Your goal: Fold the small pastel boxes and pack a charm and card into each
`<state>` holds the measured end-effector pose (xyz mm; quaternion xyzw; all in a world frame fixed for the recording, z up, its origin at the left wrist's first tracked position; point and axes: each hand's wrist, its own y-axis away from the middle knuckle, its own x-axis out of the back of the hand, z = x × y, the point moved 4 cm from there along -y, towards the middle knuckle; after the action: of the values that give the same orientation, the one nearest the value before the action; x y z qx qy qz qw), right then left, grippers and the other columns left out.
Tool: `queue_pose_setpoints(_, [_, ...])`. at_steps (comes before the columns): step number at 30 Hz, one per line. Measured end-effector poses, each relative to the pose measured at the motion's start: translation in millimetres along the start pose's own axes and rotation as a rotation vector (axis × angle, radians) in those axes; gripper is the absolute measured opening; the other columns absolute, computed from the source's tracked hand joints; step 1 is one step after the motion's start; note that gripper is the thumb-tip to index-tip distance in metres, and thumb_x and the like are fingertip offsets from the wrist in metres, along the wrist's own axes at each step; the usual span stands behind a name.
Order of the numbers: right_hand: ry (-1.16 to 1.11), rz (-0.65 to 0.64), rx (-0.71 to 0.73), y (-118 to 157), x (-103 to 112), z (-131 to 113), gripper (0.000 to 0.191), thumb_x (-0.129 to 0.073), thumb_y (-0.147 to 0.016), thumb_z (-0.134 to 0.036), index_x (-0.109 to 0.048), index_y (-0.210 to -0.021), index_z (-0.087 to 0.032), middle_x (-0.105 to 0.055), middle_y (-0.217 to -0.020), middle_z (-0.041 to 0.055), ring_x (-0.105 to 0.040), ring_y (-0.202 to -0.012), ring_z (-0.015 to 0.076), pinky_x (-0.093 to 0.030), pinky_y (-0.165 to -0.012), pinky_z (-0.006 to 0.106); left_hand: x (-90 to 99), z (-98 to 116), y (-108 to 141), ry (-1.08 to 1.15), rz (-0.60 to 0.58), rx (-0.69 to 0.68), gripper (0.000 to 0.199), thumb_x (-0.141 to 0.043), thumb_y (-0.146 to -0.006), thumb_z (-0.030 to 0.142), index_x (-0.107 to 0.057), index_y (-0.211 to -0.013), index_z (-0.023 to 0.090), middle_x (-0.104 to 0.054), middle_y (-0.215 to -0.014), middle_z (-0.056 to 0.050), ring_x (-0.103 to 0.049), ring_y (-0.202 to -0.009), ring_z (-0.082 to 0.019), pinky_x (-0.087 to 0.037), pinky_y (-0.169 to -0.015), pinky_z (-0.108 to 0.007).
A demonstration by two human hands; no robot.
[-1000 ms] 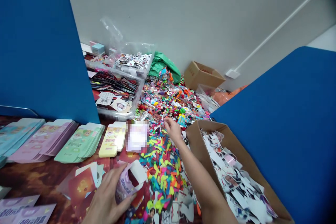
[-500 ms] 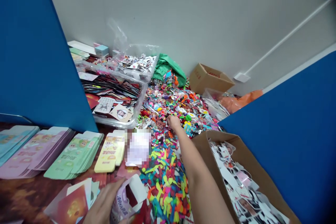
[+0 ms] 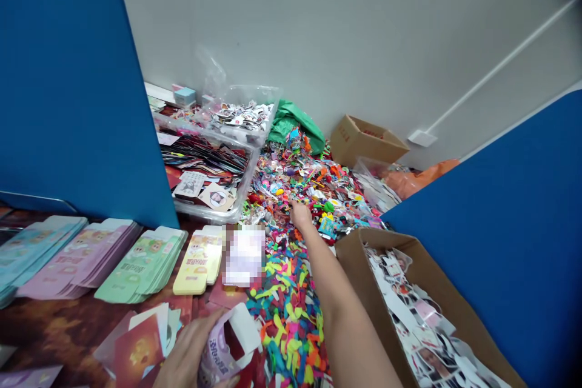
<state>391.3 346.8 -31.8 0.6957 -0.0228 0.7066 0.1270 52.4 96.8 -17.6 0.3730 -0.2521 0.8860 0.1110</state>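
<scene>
A small purple printed paper box (image 3: 219, 354) with its top flap up is gripped by my left hand (image 3: 184, 348) at the bottom of the view. Its mouth faces up and its inside looks dark red. My right arm reaches far forward, and my right hand (image 3: 301, 216) is down in a pile of small colourful trinkets (image 3: 291, 179). The fingers point away from me and are curled, and whatever they pinch is too small to make out. Nearer to me lies a spread of bright balloons (image 3: 291, 309), left of the right forearm.
Flattened purple (image 3: 86, 257), green (image 3: 140, 264) and yellow boxes (image 3: 199, 259) lie in stacks on the left. Clear bins (image 3: 240, 209) of cards and stickers stand behind. A cardboard box (image 3: 359, 248) of stickers flanks my right arm. Blue panels (image 3: 77, 85) border both sides.
The view has shifted slightly, so most things appear a little further right. My right hand remains in the trinket pile, and my left hand still holds the purple box.
</scene>
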Motion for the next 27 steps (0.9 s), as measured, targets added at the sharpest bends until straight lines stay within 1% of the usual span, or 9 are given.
queue_pose_setpoints(6, [-0.003,-0.078,-0.007,-1,0,-3,0.033,-0.059,-0.095,-0.034,-0.058,-0.122,-0.017,-0.060,-0.122,0.0090,-0.062,-0.103,0.0213,-0.054,-0.087,0.041,2.5,-3,-2,0.002,-0.012,0.031,0.076,-0.075,-0.073,0.040,-0.040,-0.140,0.031,-0.069,-0.120,-0.004,-0.069,-0.104,-0.024,-0.060,-0.083,-0.028])
queue_pose_setpoints(9, [-0.040,-0.072,0.014,6,14,-2,0.032,-0.059,-0.095,-0.035,-0.058,-0.122,-0.017,-0.060,-0.122,0.0086,-0.063,-0.102,0.0208,-0.054,-0.087,0.041,3.5,-1,-2,0.003,-0.015,0.039,0.073,-0.074,-0.074,0.039,-0.042,-0.139,0.030,-0.068,-0.122,-0.004,-0.068,-0.107,-0.024,-0.059,-0.085,-0.028])
queue_pose_setpoints(12, [-0.112,-0.026,0.066,27,37,-6,0.025,-0.057,-0.096,-0.031,-0.062,-0.115,-0.015,-0.064,-0.115,0.0088,-0.064,-0.100,0.0201,-0.053,-0.088,0.039,4.8,-3,-2,0.003,0.015,0.058,0.070,-0.073,-0.075,0.039,-0.043,-0.138,0.028,-0.067,-0.124,-0.006,-0.068,-0.106,-0.025,-0.059,-0.084,-0.030])
queue_pose_setpoints(15, [-0.221,0.029,0.175,71,59,-24,0.023,-0.051,-0.099,-0.028,-0.064,-0.113,-0.016,-0.069,-0.110,0.0085,-0.065,-0.099,0.0178,-0.049,-0.089,0.029,3.7,-8,-7,0.018,0.013,0.146,0.069,-0.069,-0.079,0.040,-0.040,-0.140,0.026,-0.064,-0.126,-0.009,-0.066,-0.110,-0.026,-0.058,-0.087,-0.035])
queue_pose_setpoints(18, [-0.380,0.036,0.332,133,75,-58,0.025,-0.050,-0.098,-0.035,-0.064,-0.114,-0.022,-0.071,-0.104,0.0016,-0.066,-0.083,0.0129,-0.050,-0.075,0.022,0.2,-11,-14,0.061,-0.020,0.250,0.068,-0.068,-0.081,0.040,-0.038,-0.140,0.023,-0.061,-0.124,-0.011,-0.063,-0.112,-0.027,-0.055,-0.091,-0.040])
queue_pose_setpoints(20, [-0.653,0.054,0.505,177,85,-84,0.018,-0.057,-0.093,-0.030,-0.067,-0.105,-0.020,-0.072,-0.096,0.0017,-0.065,-0.075,0.0131,-0.050,-0.068,0.023,-1.0,-10,-17,0.080,-0.012,0.279,0.067,-0.067,-0.082,0.040,-0.038,-0.139,0.022,-0.061,-0.123,-0.011,-0.061,-0.113,-0.027,-0.054,-0.093,-0.043])
queue_pose_setpoints(21, [-0.727,0.068,0.567,197,89,-94,0.016,-0.060,-0.091,-0.028,-0.068,-0.102,-0.020,-0.072,-0.093,0.0015,-0.065,-0.074,0.0132,-0.050,-0.068,0.023,-0.9,-9,-18,0.088,-0.003,0.281,0.066,-0.067,-0.082,0.040,-0.038,-0.139,0.022,-0.060,-0.123,-0.011,-0.061,-0.113,-0.028,-0.053,-0.094,-0.044])
queue_pose_setpoints(24, [-0.774,0.097,0.704,243,96,-114,0.017,-0.062,-0.090,-0.026,-0.068,-0.105,-0.020,-0.070,-0.093,0.0040,-0.065,-0.078,0.0152,-0.051,-0.073,0.026,2.4,-5,-16,0.109,0.019,0.271,0.068,-0.068,-0.082,0.041,-0.037,-0.139,0.021,-0.059,-0.124,-0.012,-0.060,-0.114,-0.028,-0.052,-0.095,-0.045])
queue_pose_setpoints(27, [-0.799,0.143,0.731,268,95,-114,0.023,-0.055,-0.094,-0.023,-0.064,-0.114,-0.021,-0.068,-0.101,0.0066,-0.065,-0.086,0.0163,-0.052,-0.079,0.028,11.0,1,-10,0.121,0.042,0.261,0.075,-0.067,-0.082,0.042,-0.030,-0.144,0.021,-0.055,-0.132,-0.014,-0.057,-0.120,-0.029,-0.050,-0.097,-0.045])
